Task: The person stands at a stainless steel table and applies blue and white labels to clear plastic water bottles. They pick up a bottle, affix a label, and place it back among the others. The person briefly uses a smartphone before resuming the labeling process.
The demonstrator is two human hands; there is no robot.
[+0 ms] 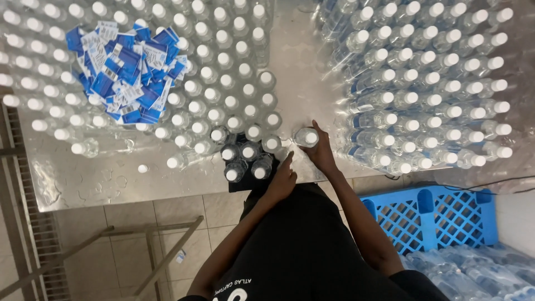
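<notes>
My right hand grips a clear plastic bottle with a white cap standing on the wet steel table. My left hand hovers beside it, index finger stretched toward a small cluster of white-capped bottles at the table's front edge; it holds nothing. A loose pile of blue-and-white labels lies on top of the bottles at the far left.
Many unlabelled capped bottles fill the left and middle of the table. Several labelled bottles stand packed on the right. A blue plastic crate sits on the floor at right, wrapped bottle packs below it. A metal frame stands under the table.
</notes>
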